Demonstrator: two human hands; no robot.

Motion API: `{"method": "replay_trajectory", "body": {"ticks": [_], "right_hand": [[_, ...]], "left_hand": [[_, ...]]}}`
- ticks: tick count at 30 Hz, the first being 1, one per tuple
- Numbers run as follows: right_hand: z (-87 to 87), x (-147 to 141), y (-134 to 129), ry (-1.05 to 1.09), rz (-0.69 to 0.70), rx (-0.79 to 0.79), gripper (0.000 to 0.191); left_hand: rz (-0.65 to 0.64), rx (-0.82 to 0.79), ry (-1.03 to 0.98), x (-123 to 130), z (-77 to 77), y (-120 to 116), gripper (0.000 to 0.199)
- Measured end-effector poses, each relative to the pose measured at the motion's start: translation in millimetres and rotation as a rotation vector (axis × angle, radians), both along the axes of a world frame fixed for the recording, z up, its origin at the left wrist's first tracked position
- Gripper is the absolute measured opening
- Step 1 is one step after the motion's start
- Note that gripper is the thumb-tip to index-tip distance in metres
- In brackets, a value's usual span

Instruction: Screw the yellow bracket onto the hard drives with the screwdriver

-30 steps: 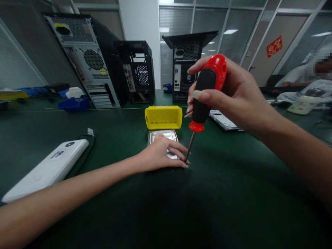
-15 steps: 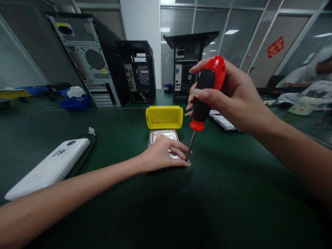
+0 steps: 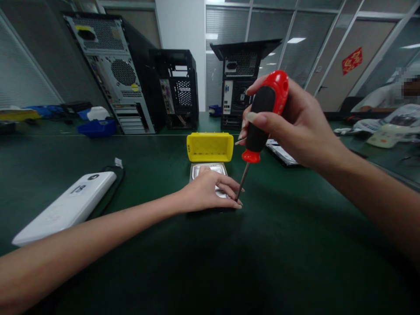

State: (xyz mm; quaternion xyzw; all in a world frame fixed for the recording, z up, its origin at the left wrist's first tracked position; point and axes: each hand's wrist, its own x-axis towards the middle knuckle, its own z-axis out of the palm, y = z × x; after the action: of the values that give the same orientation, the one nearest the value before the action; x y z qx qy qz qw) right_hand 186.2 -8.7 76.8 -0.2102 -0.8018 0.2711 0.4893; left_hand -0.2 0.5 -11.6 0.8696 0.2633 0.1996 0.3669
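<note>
A silver hard drive [image 3: 217,167] lies flat on the green table, partly covered by my left hand [image 3: 210,190]. That hand grips the drive from above, its thumb and fingertips gathered at the near right corner. My right hand [image 3: 295,118] is wrapped round the red and black handle of a screwdriver [image 3: 261,118]. The screwdriver leans slightly, its handle up and to the right. Its metal shaft reaches down to the left fingertips at the drive's corner, where the tip is hidden. Directly behind the drive stands a yellow plastic bin [image 3: 210,147], its open side towards me.
A white power bank-like box [image 3: 70,203] with a black cable lies at left. Computer cases [image 3: 121,74] stand along the back. Another drive [image 3: 282,154] lies behind my right hand. A blue bin [image 3: 96,127] is at back left. A person [image 3: 377,98] sits at far right.
The whole view has shifted slightly, with things appearing a little further right and up. Both hands keep their hold, and the screwdriver stays at the same corner of the drive.
</note>
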Motion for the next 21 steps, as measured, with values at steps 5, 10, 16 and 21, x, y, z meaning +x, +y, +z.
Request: {"method": "replay_trajectory", "body": {"ticks": [5, 10, 16, 21], "right_hand": [[-0.7, 0.6, 0.1, -0.005, -0.040, -0.020, 0.036], [-0.7, 0.0, 2.4, 0.031, -0.012, -0.063, 0.034], [-1.9, -0.3, 3.4, 0.024, -0.038, -0.037, 0.037], [-2.0, -1.5, 5.0, 0.008, -0.029, -0.019, 0.035]], "left_hand": [[-0.115, -0.071, -0.023, -1.2, 4.8, 8.1, 0.039], [-0.167, -0.129, -0.009, -5.3, 8.3, 14.2, 0.034], [-0.126, -0.102, -0.023, -4.8, 6.7, 8.2, 0.026], [-0.103, -0.075, -0.057, -3.5, 2.2, 6.2, 0.024]]}}
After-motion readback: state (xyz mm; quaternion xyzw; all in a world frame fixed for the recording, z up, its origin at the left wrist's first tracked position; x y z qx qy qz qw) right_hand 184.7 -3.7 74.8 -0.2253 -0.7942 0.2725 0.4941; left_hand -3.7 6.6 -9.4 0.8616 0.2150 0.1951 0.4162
